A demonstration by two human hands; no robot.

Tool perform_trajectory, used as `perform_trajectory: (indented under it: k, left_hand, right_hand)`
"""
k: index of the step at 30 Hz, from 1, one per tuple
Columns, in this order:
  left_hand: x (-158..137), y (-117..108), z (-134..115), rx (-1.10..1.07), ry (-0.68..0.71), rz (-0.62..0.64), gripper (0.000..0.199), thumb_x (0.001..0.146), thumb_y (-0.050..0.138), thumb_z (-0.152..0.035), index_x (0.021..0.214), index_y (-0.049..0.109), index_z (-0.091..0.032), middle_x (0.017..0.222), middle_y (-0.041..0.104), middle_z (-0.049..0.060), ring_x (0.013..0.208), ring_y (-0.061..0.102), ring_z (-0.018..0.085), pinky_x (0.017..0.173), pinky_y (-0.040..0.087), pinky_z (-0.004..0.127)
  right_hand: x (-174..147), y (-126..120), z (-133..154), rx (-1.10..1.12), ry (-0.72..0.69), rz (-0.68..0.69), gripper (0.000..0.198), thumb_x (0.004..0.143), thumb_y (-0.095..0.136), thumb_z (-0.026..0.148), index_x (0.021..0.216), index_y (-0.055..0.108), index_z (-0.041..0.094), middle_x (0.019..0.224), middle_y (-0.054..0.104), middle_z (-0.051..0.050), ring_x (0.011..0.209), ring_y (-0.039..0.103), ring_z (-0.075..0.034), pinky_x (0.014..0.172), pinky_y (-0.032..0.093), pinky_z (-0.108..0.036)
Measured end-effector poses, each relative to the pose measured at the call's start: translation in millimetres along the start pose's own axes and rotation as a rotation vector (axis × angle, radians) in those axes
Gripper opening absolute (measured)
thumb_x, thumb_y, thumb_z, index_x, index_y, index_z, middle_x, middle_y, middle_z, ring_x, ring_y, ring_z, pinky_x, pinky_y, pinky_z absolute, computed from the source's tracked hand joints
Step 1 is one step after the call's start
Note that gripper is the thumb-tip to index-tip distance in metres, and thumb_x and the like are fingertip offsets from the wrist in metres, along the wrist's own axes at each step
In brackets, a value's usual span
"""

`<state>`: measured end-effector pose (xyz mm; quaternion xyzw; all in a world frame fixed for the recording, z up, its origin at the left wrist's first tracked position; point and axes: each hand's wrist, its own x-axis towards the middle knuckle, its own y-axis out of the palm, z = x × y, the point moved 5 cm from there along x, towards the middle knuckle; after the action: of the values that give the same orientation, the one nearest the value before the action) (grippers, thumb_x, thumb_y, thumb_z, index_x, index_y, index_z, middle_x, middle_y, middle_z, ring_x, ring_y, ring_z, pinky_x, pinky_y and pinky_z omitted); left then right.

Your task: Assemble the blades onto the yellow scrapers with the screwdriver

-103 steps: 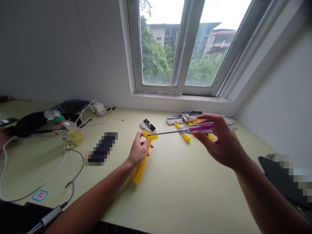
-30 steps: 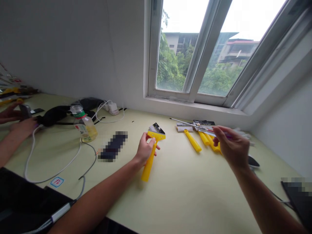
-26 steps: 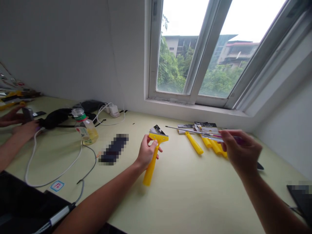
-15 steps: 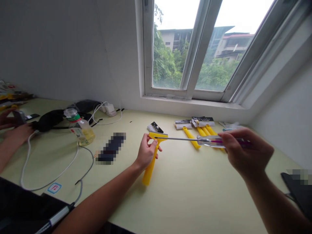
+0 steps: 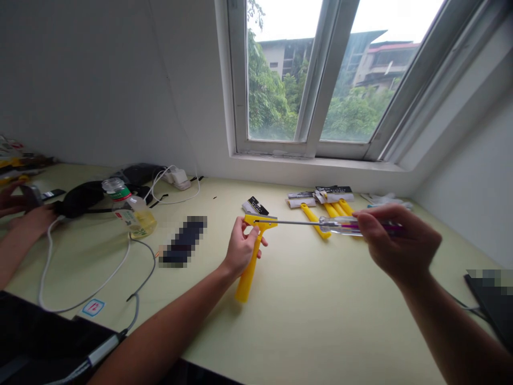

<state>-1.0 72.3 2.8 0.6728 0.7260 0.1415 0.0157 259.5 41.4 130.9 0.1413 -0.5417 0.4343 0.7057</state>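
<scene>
A yellow scraper (image 5: 248,272) with a wide T-shaped head is gripped just below that head by my left hand (image 5: 240,246). Its handle slants down toward the front of the table. My right hand (image 5: 401,243) is closed around the clear and purple handle of a screwdriver (image 5: 340,225). The thin metal shaft runs level to the left across the scraper's head, and its tip lies at the head near my left thumb. Whether the tip sits in a screw is too small to tell. Behind the head lies a black and white packaging card (image 5: 257,205).
More yellow scrapers (image 5: 312,216) with card sleeves lie at the back right. Left of my hand are a blurred dark phone-like object (image 5: 183,241), a bottle (image 5: 136,214) and cables. At far left are another person's hands (image 5: 36,222). A dark object (image 5: 491,305) sits at the right edge.
My right hand and the screwdriver have shifted slightly left and up in view. The view itself has tilted a little. My left hand keeps its hold on the scraper.
</scene>
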Motion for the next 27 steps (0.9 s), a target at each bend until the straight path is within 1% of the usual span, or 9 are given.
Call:
perform_trajectory:
  k: [8, 13, 20, 27]
  left_hand:
    - [-1.6, -0.1, 2.1, 0.023, 0.006, 0.0, 0.032, 0.086, 0.062, -0.043, 0.097, 0.042, -0.021, 0.11, 0.05, 0.002, 0.063, 0.065, 0.01, 0.037, 0.047, 0.019]
    - [-1.6, 0.8, 1.6, 0.011, 0.001, 0.006, 0.03, 0.087, 0.062, -0.04, 0.096, 0.041, -0.021, 0.11, 0.049, 0.002, 0.063, 0.065, 0.01, 0.036, 0.047, 0.019]
    - [-1.5, 1.0, 3.2, 0.04, -0.003, 0.018, 0.026, 0.089, 0.06, -0.039, 0.097, 0.041, -0.021, 0.111, 0.048, 0.002, 0.063, 0.065, 0.01, 0.036, 0.046, 0.019]
    - [-1.5, 0.6, 5.1, 0.03, -0.02, 0.023, 0.026, 0.089, 0.06, -0.039, 0.097, 0.042, -0.021, 0.11, 0.049, 0.002, 0.063, 0.066, 0.011, 0.036, 0.046, 0.018]
  right_hand:
    - [-1.7, -1.4, -0.9, 0.007, -0.027, -0.027, 0.014, 0.081, 0.068, 0.032, 0.07, 0.064, 0.024, 0.047, 0.054, 0.005, 0.04, 0.046, -0.011, 0.041, 0.035, -0.027]
    - [-2.8, -3.2, -1.8, 0.007, -0.085, -0.032, 0.01, 0.08, 0.069, 0.03, 0.072, 0.067, 0.024, 0.048, 0.057, 0.005, 0.04, 0.048, -0.011, 0.039, 0.036, -0.026]
    - [-4.9, -4.1, 0.8, 0.057, -0.124, -0.026, 0.004, 0.079, 0.07, 0.024, 0.077, 0.067, 0.026, 0.051, 0.057, 0.006, 0.041, 0.047, -0.009, 0.04, 0.035, -0.026]
    - [-5.1, -2.2, 1.8, 0.051, -0.144, -0.007, 0.004, 0.079, 0.07, 0.024, 0.076, 0.067, 0.026, 0.053, 0.06, 0.005, 0.041, 0.049, -0.011, 0.04, 0.036, -0.028]
